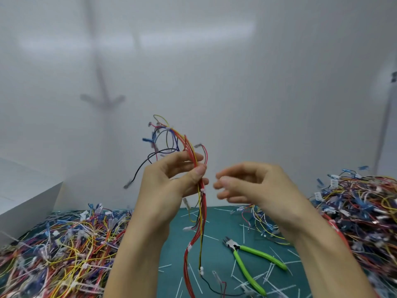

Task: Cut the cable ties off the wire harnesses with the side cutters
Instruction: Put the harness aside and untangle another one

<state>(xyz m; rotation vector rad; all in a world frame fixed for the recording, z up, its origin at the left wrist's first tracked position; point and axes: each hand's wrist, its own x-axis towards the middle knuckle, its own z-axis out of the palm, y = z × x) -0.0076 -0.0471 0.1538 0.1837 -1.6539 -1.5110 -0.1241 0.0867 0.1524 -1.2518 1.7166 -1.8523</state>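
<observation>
You're at a wiring workshop bench: a left heap of wire harnesses (64,250) and a right heap (361,211) flank the green cutting mat (214,261), snipped cable ties (243,233) and side cutters (236,247) lie on it, and a plain white wall (257,104) stands behind it.

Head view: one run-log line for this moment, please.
left hand: grips raised wire harness | right hand: loosely curled, empty | side cutters: lying on mat, untouched | cable tie: uncut below left thumb

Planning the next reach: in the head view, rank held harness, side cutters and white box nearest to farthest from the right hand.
1. The held harness, just left of the right hand.
2. The side cutters, below on the mat.
3. The white box, far left.
</observation>
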